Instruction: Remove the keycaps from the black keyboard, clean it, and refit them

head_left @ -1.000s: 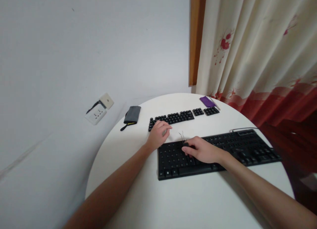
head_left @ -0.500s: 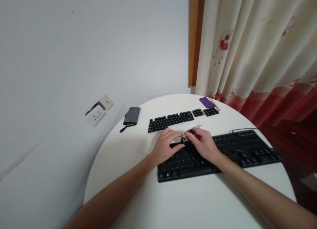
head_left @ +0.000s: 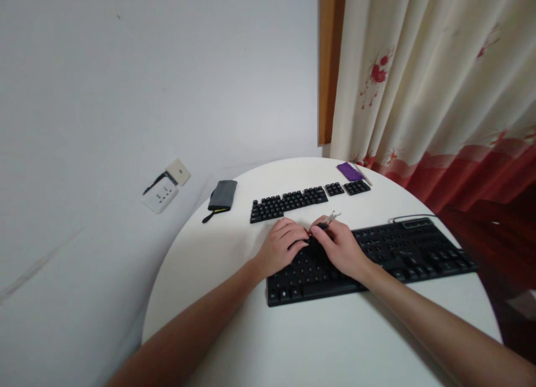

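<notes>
A black keyboard (head_left: pixel 377 264) lies on the white table, its left part stripped of keycaps except along the bottom row. Over its upper left edge my two hands meet. My right hand (head_left: pixel 337 244) is closed round the black handle of a keycap puller (head_left: pixel 334 216), whose bent wire end points up and away to the right. My left hand (head_left: pixel 281 246) is closed at the fingertips, touching or nearly touching the right fingers. A small black keycap is pinched there, mostly hidden by the fingers.
Black keycaps (head_left: pixel 288 201) lie grouped in keyboard order behind my hands. A grey pouch (head_left: pixel 223 195) is at the left edge, and a purple cloth (head_left: pixel 350 171) at the back right. The keyboard's cable (head_left: pixel 412 216) curls at its upper right. Wall and curtain border the table.
My right hand rose from the keyboard and turned the puller, its wire end swinging rightward. My left hand came from the loose keycaps to meet it, closing on the keycap.
</notes>
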`<control>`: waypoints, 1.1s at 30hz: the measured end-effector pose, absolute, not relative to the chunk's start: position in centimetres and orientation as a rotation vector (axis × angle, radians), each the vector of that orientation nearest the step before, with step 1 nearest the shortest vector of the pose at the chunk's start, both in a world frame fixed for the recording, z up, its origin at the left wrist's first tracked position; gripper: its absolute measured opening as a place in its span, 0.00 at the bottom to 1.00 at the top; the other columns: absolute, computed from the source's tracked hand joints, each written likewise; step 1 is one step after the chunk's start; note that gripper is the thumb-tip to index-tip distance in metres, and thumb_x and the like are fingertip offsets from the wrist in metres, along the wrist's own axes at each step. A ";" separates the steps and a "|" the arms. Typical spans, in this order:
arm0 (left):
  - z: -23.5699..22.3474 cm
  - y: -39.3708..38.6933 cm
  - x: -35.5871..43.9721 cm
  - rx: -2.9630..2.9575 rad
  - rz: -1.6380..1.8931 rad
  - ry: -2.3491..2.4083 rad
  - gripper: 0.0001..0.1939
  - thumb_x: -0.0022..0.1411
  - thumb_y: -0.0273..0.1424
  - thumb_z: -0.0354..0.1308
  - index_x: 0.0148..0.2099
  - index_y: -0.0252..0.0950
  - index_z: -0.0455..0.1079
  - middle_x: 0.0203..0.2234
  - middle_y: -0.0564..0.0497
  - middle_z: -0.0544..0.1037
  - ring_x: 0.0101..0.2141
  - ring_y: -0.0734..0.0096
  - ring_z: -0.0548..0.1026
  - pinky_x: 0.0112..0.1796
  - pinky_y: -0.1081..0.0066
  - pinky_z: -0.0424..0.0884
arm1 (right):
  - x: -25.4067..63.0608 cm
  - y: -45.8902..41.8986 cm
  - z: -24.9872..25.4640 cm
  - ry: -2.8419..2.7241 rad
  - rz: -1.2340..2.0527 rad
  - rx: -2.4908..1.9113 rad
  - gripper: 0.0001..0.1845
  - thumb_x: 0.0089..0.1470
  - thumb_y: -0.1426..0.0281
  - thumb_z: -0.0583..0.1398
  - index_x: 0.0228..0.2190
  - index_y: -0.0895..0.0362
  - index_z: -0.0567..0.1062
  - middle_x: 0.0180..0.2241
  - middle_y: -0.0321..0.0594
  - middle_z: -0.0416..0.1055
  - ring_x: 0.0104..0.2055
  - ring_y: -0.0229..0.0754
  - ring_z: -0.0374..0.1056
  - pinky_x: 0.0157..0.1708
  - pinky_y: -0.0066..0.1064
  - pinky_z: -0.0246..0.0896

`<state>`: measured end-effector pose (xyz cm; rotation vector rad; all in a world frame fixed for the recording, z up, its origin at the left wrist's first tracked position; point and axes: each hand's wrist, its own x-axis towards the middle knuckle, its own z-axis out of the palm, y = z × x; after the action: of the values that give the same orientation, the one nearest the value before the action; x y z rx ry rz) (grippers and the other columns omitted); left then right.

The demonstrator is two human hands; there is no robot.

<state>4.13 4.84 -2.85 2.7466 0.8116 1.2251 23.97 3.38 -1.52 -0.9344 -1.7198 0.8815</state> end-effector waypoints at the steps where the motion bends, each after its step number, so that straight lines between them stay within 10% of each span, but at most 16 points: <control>1: -2.9 4.8 4.1 2.760 1.221 0.802 0.05 0.65 0.26 0.60 0.43 0.38 0.72 0.37 0.49 0.80 0.40 0.65 0.73 0.45 0.60 0.70 | 24.0 3.4 -1.6 -1.706 0.894 -0.958 0.14 0.63 0.63 0.55 0.31 0.57 0.74 0.30 0.38 0.73 0.33 0.40 0.68 0.36 0.31 0.61; 33: -1.6 3.3 4.5 2.876 1.244 0.637 0.11 0.62 0.24 0.61 0.47 0.37 0.72 0.40 0.47 0.78 0.39 0.66 0.73 0.41 0.64 0.72 | 24.2 3.2 -1.4 -1.658 0.962 -1.011 0.20 0.65 0.59 0.53 0.26 0.56 0.73 0.23 0.36 0.71 0.26 0.39 0.66 0.28 0.29 0.60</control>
<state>4.45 3.31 -1.60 2.8761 0.6367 1.2443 24.16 3.25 -1.44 -1.0111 -1.6582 0.9619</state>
